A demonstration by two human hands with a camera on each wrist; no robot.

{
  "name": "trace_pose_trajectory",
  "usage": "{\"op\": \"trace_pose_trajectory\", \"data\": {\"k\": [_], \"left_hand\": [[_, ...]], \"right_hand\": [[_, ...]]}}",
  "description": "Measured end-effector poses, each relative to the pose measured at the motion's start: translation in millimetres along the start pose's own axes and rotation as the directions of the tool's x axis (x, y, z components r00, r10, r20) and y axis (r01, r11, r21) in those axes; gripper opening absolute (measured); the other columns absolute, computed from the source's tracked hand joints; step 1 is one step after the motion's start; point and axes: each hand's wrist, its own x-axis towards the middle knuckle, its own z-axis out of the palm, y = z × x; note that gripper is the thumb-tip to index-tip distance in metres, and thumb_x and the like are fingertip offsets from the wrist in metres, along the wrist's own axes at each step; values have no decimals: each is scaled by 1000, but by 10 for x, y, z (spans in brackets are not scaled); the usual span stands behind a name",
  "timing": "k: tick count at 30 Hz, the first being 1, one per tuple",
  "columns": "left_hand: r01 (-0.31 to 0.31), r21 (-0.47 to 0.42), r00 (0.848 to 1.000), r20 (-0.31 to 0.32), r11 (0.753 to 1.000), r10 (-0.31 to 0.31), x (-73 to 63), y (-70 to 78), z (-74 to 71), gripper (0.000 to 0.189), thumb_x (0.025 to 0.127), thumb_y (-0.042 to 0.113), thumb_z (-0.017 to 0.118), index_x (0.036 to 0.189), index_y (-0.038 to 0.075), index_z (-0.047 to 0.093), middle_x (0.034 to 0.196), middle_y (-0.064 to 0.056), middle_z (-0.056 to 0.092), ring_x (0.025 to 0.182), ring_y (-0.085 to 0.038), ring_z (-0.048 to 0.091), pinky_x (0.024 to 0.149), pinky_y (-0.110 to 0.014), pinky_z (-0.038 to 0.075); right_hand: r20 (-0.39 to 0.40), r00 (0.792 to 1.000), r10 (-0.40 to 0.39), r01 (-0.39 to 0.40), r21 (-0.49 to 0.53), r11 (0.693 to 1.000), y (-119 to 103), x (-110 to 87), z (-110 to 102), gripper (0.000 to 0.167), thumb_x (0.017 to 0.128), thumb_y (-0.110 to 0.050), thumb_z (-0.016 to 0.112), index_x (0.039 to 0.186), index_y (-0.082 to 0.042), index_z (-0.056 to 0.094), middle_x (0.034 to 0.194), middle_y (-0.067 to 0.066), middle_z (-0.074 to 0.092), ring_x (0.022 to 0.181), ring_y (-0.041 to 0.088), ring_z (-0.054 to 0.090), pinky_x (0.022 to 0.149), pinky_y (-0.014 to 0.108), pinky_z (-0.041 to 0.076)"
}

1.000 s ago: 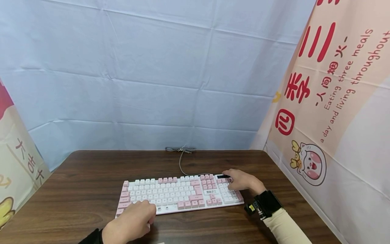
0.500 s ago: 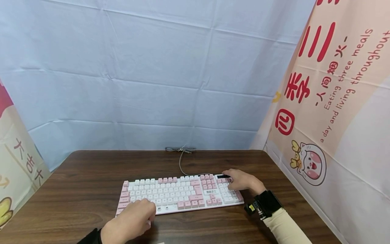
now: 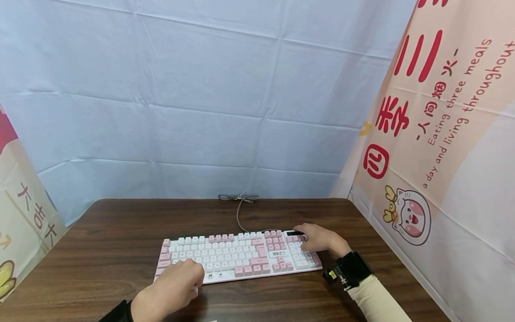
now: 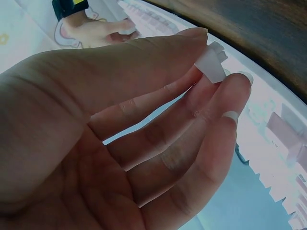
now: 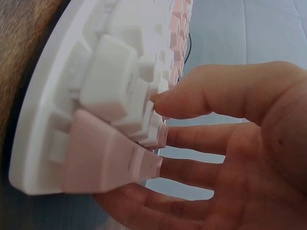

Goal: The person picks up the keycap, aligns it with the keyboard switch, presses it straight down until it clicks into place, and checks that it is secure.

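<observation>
A white and pink keyboard (image 3: 225,256) lies slightly angled on the dark wooden table (image 3: 120,223). Over its near left corner, my left hand (image 3: 170,286) pinches a small white keycap (image 4: 211,63) between thumb and fingertips. The left wrist view shows that keycap held clear of the keys. At the keyboard's right end, my right hand (image 3: 319,238) holds the number pad corner. Its thumb (image 5: 184,100) lies on the keys, while the other fingers reach around the far and right edges. Part of the keyboard's lower left is hidden by my left hand.
A grey cable (image 3: 238,214) runs from the keyboard to a tied bundle (image 3: 239,197) at the table's back edge. A pale blue cloth (image 3: 201,98) hangs behind, and a printed cloth (image 3: 438,156) hangs on the right. A small pale edge shows at the bottom of the head view.
My left hand has shifted slightly left and away from me, still pinching the keycap. The right hand and keyboard have stayed in place.
</observation>
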Motion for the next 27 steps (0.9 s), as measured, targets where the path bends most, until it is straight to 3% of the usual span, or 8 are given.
{"op": "trace_pose_trajectory", "data": {"k": [6, 13, 27], "left_hand": [[25, -3, 1000, 8, 1000, -25, 12, 12, -8, 31, 66, -5, 81, 64, 19, 60, 62, 11, 55, 58, -2, 41, 52, -23, 34], [109, -39, 993, 44, 993, -107, 53, 28, -45, 31, 70, -5, 81, 65, 18, 60, 64, 13, 55, 58, -2, 36, 51, -22, 34], [143, -22, 989, 37, 990, -142, 110, -14, -97, 27, 69, -4, 84, 68, 16, 66, 68, 8, 66, 61, -1, 47, 53, -24, 40]], "right_hand": [[2, 1000, 2, -2, 0, 1000, 8, 7, 6, 65, 85, 0, 65, 147, 7, 48, 146, 29, 52, 124, 39, 57, 100, 54, 46], [1, 1000, 2, -2, -19, 1000, 16, 21, 7, 65, 85, -2, 67, 147, 7, 48, 145, 28, 53, 126, 40, 57, 104, 56, 46], [-3, 1000, 1, -1, -19, 1000, 12, 13, -16, 65, 85, -2, 69, 146, 7, 50, 144, 27, 54, 122, 36, 58, 103, 54, 47]]}}
